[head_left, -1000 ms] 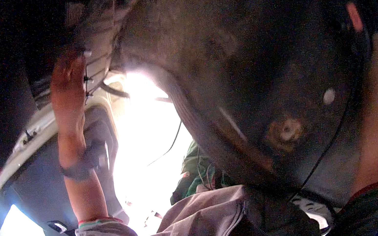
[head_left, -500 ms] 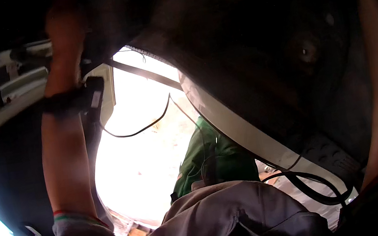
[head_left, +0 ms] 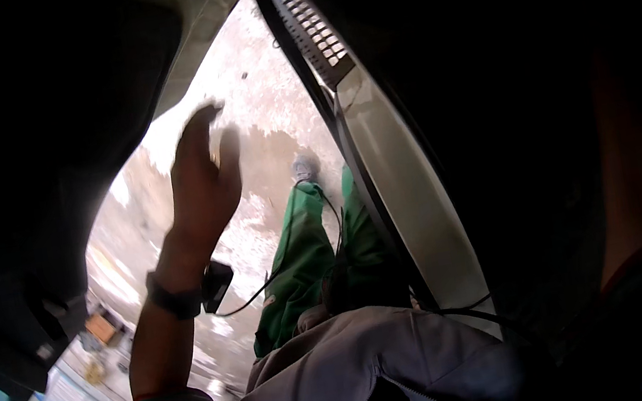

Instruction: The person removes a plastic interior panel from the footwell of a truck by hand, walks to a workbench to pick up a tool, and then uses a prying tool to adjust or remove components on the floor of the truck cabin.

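Note:
My left hand (head_left: 200, 178) is raised in the bright gap between dark vehicle parts. Its fingers are loosely spread, it holds nothing, and it looks blurred. A black strap with a small black device (head_left: 215, 284) sits on that wrist, and a thin cable runs from it toward my body. My right forearm (head_left: 628, 177) shows dimly at the far right, reaching up into the dark underside. The right hand itself is lost in shadow. Below me are my grey jacket (head_left: 350, 381), green trousers (head_left: 297, 263) and a grey shoe (head_left: 303, 168) on the pale ground.
A light-coloured body panel (head_left: 415, 211) with a slotted grille (head_left: 310, 26) runs down the middle, and black cables hang along its lower edge. Dark vehicle bodywork (head_left: 38, 161) fills the left and top. Small boxes and clutter (head_left: 98, 328) lie on the floor at lower left.
The view has swung downward toward the ground and my legs. My left hand has come off the dark part overhead and now hangs free in the gap.

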{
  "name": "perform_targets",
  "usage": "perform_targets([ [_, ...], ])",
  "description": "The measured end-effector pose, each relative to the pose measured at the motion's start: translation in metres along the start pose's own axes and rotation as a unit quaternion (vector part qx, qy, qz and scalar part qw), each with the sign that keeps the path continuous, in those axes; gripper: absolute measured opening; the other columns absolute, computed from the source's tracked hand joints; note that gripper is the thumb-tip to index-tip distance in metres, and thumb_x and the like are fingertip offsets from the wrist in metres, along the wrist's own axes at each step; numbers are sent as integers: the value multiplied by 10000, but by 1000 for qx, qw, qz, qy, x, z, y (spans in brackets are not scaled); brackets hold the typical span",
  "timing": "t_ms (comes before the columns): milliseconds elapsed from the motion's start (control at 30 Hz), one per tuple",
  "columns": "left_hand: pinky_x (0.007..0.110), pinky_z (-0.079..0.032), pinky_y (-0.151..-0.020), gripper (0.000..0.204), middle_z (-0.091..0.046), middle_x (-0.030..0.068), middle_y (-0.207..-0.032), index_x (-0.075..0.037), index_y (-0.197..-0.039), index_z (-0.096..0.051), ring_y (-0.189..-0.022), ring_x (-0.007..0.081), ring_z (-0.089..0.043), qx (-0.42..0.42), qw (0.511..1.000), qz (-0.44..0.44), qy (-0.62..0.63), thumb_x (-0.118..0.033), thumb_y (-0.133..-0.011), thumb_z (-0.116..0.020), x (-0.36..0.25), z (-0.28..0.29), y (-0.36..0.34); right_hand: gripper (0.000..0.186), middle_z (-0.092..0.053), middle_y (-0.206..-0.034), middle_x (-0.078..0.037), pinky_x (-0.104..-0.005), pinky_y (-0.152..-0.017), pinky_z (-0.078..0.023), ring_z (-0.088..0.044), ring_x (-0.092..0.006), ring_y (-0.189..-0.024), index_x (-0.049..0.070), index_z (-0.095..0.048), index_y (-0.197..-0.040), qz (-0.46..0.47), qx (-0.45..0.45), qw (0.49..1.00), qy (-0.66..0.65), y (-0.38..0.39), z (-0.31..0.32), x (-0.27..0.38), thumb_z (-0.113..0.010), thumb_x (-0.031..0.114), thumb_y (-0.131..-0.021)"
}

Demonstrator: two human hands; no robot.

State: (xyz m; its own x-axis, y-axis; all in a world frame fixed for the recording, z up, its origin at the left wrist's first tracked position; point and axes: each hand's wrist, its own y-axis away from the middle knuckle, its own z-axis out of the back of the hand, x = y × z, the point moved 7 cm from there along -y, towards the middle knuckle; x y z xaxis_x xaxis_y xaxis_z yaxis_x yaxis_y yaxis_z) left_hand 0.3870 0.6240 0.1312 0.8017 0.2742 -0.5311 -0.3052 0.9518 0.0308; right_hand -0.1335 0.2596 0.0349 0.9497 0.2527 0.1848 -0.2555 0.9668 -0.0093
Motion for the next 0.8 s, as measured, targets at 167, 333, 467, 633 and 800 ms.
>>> perform_targets([
  [167,429,-508,-901,303,-624,267,-1143,53,-1165,-582,-1056,414,-612,60,954,280,-84,-162,-952,-575,181,-14,239,603,-413,-1430,-150,-460,-1047,-395,-430,-337,-1262,118,-353,-1439,40,56,996,65,-57,-65,5,-501,470,-973],
  [333,463,-474,-943,373,-641,284,-1107,68,-1098,-612,-1060,432,-604,150,830,519,-139,-261,-941,-534,229,17,478,681,-376,-1518,-157,-476,-1098,-380,-406,-359,-1346,135,-307,-1524,56,144,979,134,-94,-101,-29,-485,517,-989],
  [467,464,-482,-931,347,-663,257,-1076,24,-1081,-628,-1049,430,-612,174,749,627,-125,-278,-932,-546,205,20,595,637,-443,-1481,-162,-467,-1069,-414,-470,-352,-1285,125,-360,-1512,64,217,945,238,-118,-134,-59,-496,477,-999],
  [633,460,-492,-926,357,-673,253,-1061,18,-1074,-636,-1040,420,-627,156,714,676,-92,-296,-920,-562,189,7,627,499,-492,-1448,-159,-454,-1097,-393,-483,-327,-1315,88,-428,-1466,330,141,685,634,-114,-164,-67,-349,345,-1045],
  [800,454,-496,-921,322,-683,244,-1035,5,-1041,-648,-1024,407,-639,135,701,696,-74,-281,-921,-563,157,-4,615,432,-514,-1402,-116,-472,-1031,-425,-522,-296,-1201,106,-492,-1409,310,104,558,763,-100,-149,-8,-468,318,-1034],
])
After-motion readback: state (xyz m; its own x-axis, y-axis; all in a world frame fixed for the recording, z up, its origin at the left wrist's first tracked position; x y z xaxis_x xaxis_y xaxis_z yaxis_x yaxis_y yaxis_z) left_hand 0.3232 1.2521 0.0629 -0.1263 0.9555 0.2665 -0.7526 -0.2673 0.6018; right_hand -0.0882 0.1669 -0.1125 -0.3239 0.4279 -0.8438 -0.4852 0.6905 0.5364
